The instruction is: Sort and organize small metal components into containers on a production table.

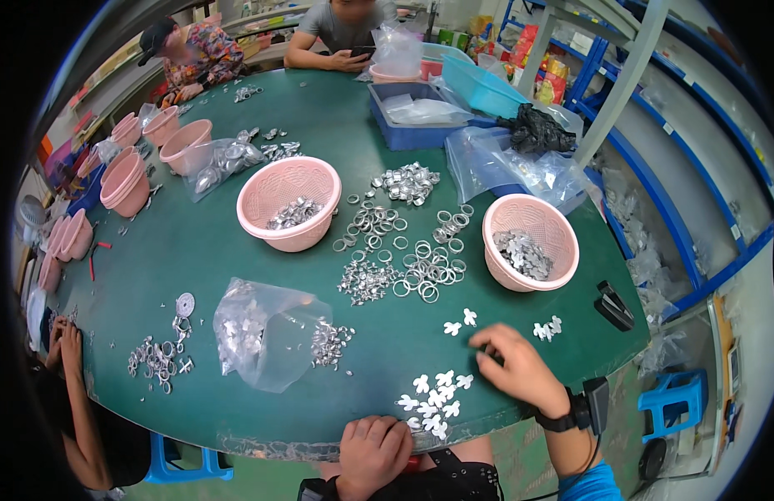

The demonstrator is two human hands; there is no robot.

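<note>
My left hand (374, 453) rests at the table's near edge with its fingers curled in. What it holds, if anything, is hidden; a bit of red shows beside it. Over the table to the right, my right hand (521, 367) is open, thumb and forefinger apart and nothing seen between them. A loose group of small white cross-like pieces (435, 404) lies between my hands. Two more white pieces (452, 328) are just beyond my right fingertips, and a small cluster of silvery-white pieces (547, 328) lies to their right.
Pink baskets of metal parts stand mid-table (252, 209) and at right (492, 250). Metal rings (429, 271) spread between them. A plastic bag of parts (274, 355) lies left, a black stapler (612, 307) right. Other people sit at the far and left sides.
</note>
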